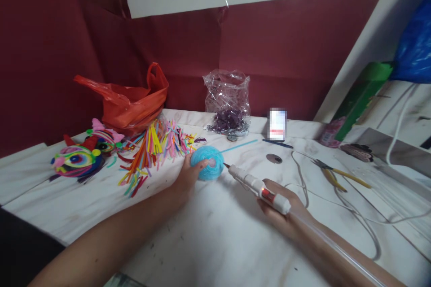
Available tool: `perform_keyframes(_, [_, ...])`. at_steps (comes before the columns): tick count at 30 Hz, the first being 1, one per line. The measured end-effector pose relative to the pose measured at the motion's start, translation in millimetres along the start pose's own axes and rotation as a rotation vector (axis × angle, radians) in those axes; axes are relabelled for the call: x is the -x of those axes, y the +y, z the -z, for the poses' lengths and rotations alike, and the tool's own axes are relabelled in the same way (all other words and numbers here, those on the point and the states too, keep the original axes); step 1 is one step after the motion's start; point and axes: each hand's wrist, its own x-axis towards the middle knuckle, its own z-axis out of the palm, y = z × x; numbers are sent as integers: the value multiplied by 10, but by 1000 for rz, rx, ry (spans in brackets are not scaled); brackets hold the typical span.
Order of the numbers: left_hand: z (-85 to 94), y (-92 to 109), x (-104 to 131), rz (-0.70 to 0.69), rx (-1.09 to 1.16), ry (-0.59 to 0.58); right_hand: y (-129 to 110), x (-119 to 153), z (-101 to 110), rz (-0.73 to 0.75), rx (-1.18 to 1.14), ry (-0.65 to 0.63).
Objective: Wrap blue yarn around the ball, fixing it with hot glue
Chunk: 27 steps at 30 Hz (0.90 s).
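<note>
My left hand (pixel 190 172) is closed around the left side of a light blue ball (pixel 208 175) with a pale pink patch on its front. From the ball's upper right, a thin blue pipe cleaner (pixel 237 145) sticks out. A white hot glue gun (pixel 251 180) is gripped in my right hand (pixel 281 202). Its dark nozzle points at the right side of the ball, and a small orange light glows on its body. A long clear glue stick (pixel 336 249) trails from the gun's back end over my right forearm.
Colourful pipe cleaner pieces (pixel 144 152) and decorated figures (pixel 79 160) lie left, before a red plastic bag (pixel 134 103). Behind stands a clear bag (pixel 229 103) with dark purple bits. Yellow-handled pliers (pixel 333 175), a white cord (pixel 305 184) and clear glue sticks (pixel 387 184) lie right.
</note>
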Motion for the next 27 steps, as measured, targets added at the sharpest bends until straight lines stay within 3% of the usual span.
perform_keyframes(5, [51, -6, -41, 1, 13, 14, 387, -18, 61, -58, 395, -211])
perform_keyframes(10, [66, -35, -39, -21, 17, -17, 643, -32, 16, -200, 643, -272])
perform_keyframes(16, [36, -28, 6, -24, -16, -38, 658, -39, 27, -229, 627, -300])
perform_keyframes(22, [-16, 8, 71, -8, -14, -84, 760, -46, 62, -298, 426, -303])
perform_keyframes(27, [-50, 44, 133, -5, -40, -110, 800, -66, 105, -263, 434, -277])
